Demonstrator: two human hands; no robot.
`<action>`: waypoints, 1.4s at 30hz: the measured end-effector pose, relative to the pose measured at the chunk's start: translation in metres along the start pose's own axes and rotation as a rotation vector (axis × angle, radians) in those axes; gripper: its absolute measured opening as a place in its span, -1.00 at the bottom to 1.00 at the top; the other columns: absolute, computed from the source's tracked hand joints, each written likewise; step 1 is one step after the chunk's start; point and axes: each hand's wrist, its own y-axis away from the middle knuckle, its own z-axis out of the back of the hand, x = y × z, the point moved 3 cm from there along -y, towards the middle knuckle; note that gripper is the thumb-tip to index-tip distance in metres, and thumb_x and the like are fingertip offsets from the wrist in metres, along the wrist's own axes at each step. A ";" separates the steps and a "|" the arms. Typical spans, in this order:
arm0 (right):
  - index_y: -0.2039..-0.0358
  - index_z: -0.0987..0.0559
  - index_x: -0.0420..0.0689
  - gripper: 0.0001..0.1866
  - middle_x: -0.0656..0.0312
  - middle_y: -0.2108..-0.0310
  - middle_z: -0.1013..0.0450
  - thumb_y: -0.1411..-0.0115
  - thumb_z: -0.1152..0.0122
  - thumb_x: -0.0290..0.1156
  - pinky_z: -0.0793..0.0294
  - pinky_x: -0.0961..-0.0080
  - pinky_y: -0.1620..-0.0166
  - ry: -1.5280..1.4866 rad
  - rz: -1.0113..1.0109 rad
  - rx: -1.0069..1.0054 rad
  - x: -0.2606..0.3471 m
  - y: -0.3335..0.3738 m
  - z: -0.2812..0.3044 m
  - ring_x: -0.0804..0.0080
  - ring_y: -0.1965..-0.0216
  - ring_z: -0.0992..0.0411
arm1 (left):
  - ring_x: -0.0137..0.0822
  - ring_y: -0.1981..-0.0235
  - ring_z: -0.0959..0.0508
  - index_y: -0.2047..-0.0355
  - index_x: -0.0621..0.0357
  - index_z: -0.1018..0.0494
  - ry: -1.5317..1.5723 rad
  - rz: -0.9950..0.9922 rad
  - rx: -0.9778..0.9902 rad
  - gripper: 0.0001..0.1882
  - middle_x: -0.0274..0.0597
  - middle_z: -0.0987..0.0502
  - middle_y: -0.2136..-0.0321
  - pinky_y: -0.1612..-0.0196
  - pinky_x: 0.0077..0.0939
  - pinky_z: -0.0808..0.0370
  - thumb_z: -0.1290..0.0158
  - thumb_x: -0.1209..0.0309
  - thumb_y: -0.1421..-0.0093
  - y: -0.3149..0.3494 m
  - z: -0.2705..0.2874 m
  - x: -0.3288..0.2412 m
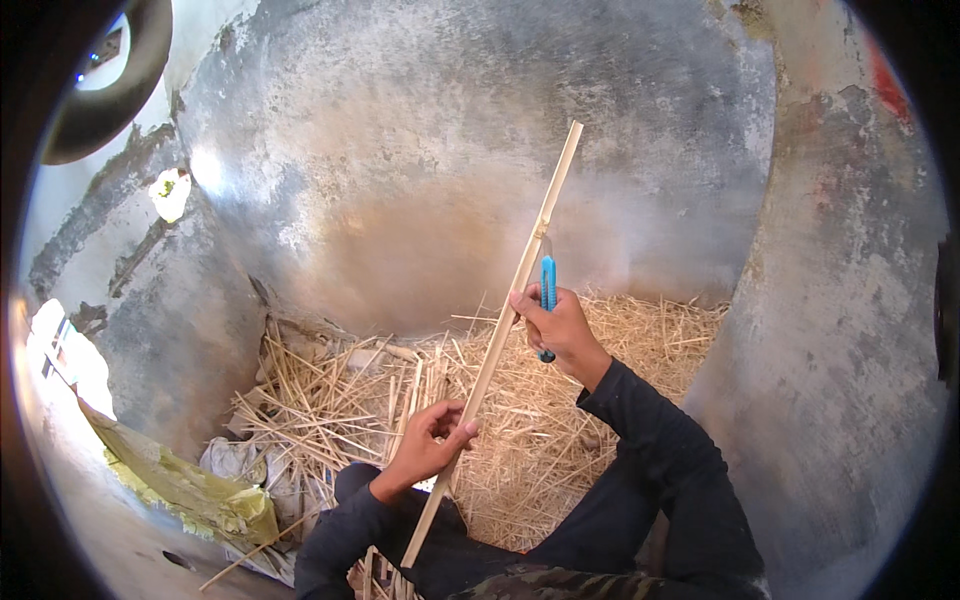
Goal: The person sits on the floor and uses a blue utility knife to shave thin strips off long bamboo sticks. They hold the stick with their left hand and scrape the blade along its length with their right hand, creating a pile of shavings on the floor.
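A long, pale split bamboo strip slants from my lap up and to the right, with a node near its upper part. Lower down, my left hand is closed around the strip with thumb and fingers. My right hand grips a blue utility knife, its thumb lying against the strip's side. The knife points upward, and its blade end is close to the node; whether it touches the bamboo I cannot tell.
Thin bamboo shavings cover the floor before me. A heap of split sticks lies to the left, beside a crumpled yellowish sheet. A worn grey wall encloses the spot, with a hole at the left.
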 end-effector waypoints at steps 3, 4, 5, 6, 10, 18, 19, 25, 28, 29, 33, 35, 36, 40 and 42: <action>0.43 -0.41 -0.13 -0.79 0.42 0.75 -0.22 -0.24 -0.20 -0.32 -0.04 0.66 0.75 -0.102 -0.039 0.054 -0.017 -0.004 -0.008 0.70 0.84 -0.10 | -0.46 0.49 -0.55 -0.02 0.31 -0.30 0.183 0.046 0.055 -0.59 -0.15 -0.52 0.34 0.43 -0.58 -0.50 0.08 0.22 -0.34 -0.037 0.007 -0.012; 0.42 -0.41 -0.13 -0.79 0.41 0.75 -0.23 -0.24 -0.20 -0.31 -0.05 0.67 0.75 -0.118 -0.054 0.063 -0.023 -0.008 -0.010 0.70 0.84 -0.11 | -0.48 0.53 -0.52 -0.04 0.29 -0.29 0.223 0.077 0.080 -0.58 -0.18 -0.50 0.38 0.46 -0.61 -0.48 0.11 0.19 -0.35 -0.053 0.006 -0.020; 0.42 -0.41 -0.13 -0.79 0.40 0.74 -0.25 -0.24 -0.20 -0.31 -0.05 0.68 0.75 -0.125 -0.068 0.066 -0.027 -0.011 -0.011 0.70 0.84 -0.11 | -0.50 0.57 -0.50 -0.05 0.27 -0.29 0.272 0.105 0.111 -0.57 -0.22 -0.49 0.43 0.50 -0.63 -0.46 0.14 0.16 -0.37 -0.070 0.003 -0.027; 0.41 -0.41 -0.13 -0.79 0.39 0.74 -0.26 -0.25 -0.19 -0.31 -0.06 0.68 0.75 -0.136 -0.080 0.076 -0.029 -0.015 -0.013 0.69 0.84 -0.11 | -0.51 0.61 -0.48 -0.06 0.25 -0.29 0.315 0.132 0.135 -0.56 -0.26 -0.47 0.47 0.54 -0.65 -0.44 0.17 0.14 -0.38 -0.082 0.003 -0.032; 0.45 -0.44 -0.15 -0.74 0.34 0.69 -0.36 -0.24 -0.21 -0.24 -0.11 0.68 0.70 0.028 -0.102 0.022 -0.042 -0.041 -0.002 0.67 0.80 -0.16 | -0.60 0.73 -0.32 -0.04 0.18 -0.36 0.416 0.150 0.145 -0.56 -0.42 -0.33 0.64 0.66 -0.74 -0.29 0.21 0.11 -0.39 -0.116 0.009 -0.009; 0.79 -0.44 -0.13 -0.24 0.12 0.84 -0.26 -0.12 0.06 0.37 -0.27 0.29 0.58 1.271 0.034 0.015 -0.094 -0.073 0.068 0.21 0.73 -0.35 | -0.65 0.72 -0.07 0.13 0.15 -0.43 0.442 0.381 0.038 -0.70 -0.55 -0.13 0.69 0.67 -0.73 -0.02 0.06 0.19 -0.33 -0.158 0.015 0.066; 0.79 -0.45 -0.13 -0.23 0.11 0.84 -0.27 -0.12 0.06 0.38 -0.28 0.28 0.58 1.327 0.052 0.021 -0.103 -0.070 0.069 0.18 0.73 -0.35 | -0.66 0.72 -0.07 0.17 0.12 -0.42 0.477 0.433 0.061 -0.73 -0.57 -0.14 0.69 0.68 -0.74 -0.02 0.05 0.18 -0.33 -0.158 0.013 0.075; 0.75 -0.51 -0.13 -0.25 0.04 0.80 -0.34 -0.08 0.03 0.38 -0.33 0.20 0.58 1.292 0.124 0.197 -0.157 -0.059 0.064 0.06 0.70 -0.40 | -0.64 0.69 -0.09 0.29 0.04 -0.32 0.559 0.570 0.203 -0.92 -0.55 -0.17 0.64 0.66 -0.69 -0.04 0.05 0.35 -0.29 -0.144 0.006 0.098; 0.75 -0.51 -0.13 -0.24 0.05 0.81 -0.34 -0.07 0.03 0.39 -0.34 0.20 0.57 1.317 0.138 0.299 -0.158 -0.060 0.055 0.06 0.72 -0.39 | -0.63 0.72 -0.06 0.32 0.03 -0.28 0.607 0.606 0.172 -0.94 -0.54 -0.13 0.67 0.66 -0.67 0.00 0.07 0.40 -0.29 -0.138 -0.004 0.110; 0.77 -0.50 -0.11 -0.23 0.08 0.84 -0.32 -0.07 0.05 0.41 -0.33 0.23 0.59 1.287 0.159 0.289 -0.157 -0.060 0.054 0.10 0.75 -0.38 | -0.62 0.70 -0.07 0.30 0.01 -0.26 0.633 0.623 0.196 -0.95 -0.53 -0.13 0.66 0.65 -0.67 -0.02 0.09 0.38 -0.30 -0.137 -0.005 0.106; 0.79 -0.49 -0.10 -0.19 0.13 0.87 -0.28 -0.07 0.11 0.45 -0.29 0.27 0.64 1.420 0.204 0.214 -0.158 -0.073 0.071 0.18 0.79 -0.34 | -0.61 0.71 -0.08 0.22 -0.01 -0.27 0.514 0.625 0.156 -0.93 -0.52 -0.14 0.67 0.64 -0.67 -0.02 0.13 0.34 -0.33 -0.129 -0.015 0.100; 0.79 -0.49 -0.11 -0.17 0.15 0.88 -0.27 -0.08 0.17 0.47 -0.28 0.27 0.65 1.458 0.116 0.104 -0.161 -0.087 0.095 0.21 0.80 -0.32 | -0.63 0.69 -0.09 0.23 0.02 -0.26 0.528 0.650 0.157 -0.91 -0.51 -0.15 0.65 0.63 -0.69 -0.05 0.14 0.32 -0.35 -0.120 -0.021 0.098; 0.79 -0.49 -0.11 -0.16 0.15 0.88 -0.27 -0.08 0.18 0.48 -0.28 0.27 0.65 1.464 0.074 0.124 -0.163 -0.088 0.100 0.22 0.80 -0.32 | -0.63 0.69 -0.09 0.23 0.03 -0.26 0.537 0.663 0.155 -0.90 -0.51 -0.16 0.64 0.63 -0.71 -0.06 0.15 0.31 -0.35 -0.117 -0.022 0.095; 0.80 -0.48 -0.13 -0.12 0.15 0.88 -0.27 -0.07 0.23 0.51 -0.28 0.28 0.67 1.432 0.061 0.298 -0.169 -0.065 0.087 0.20 0.81 -0.33 | -0.64 0.68 -0.09 0.25 0.04 -0.25 0.562 0.686 0.147 -0.90 -0.51 -0.15 0.64 0.62 -0.71 -0.03 0.13 0.32 -0.34 -0.111 -0.022 0.099; 0.81 -0.48 -0.14 -0.12 0.14 0.88 -0.27 -0.06 0.21 0.51 -0.30 0.29 0.66 1.380 0.098 0.352 -0.163 -0.050 0.066 0.19 0.80 -0.35 | -0.63 0.68 -0.08 0.24 0.04 -0.25 0.674 0.698 0.134 -0.91 -0.51 -0.14 0.64 0.63 -0.71 -0.01 0.13 0.33 -0.34 -0.112 -0.022 0.101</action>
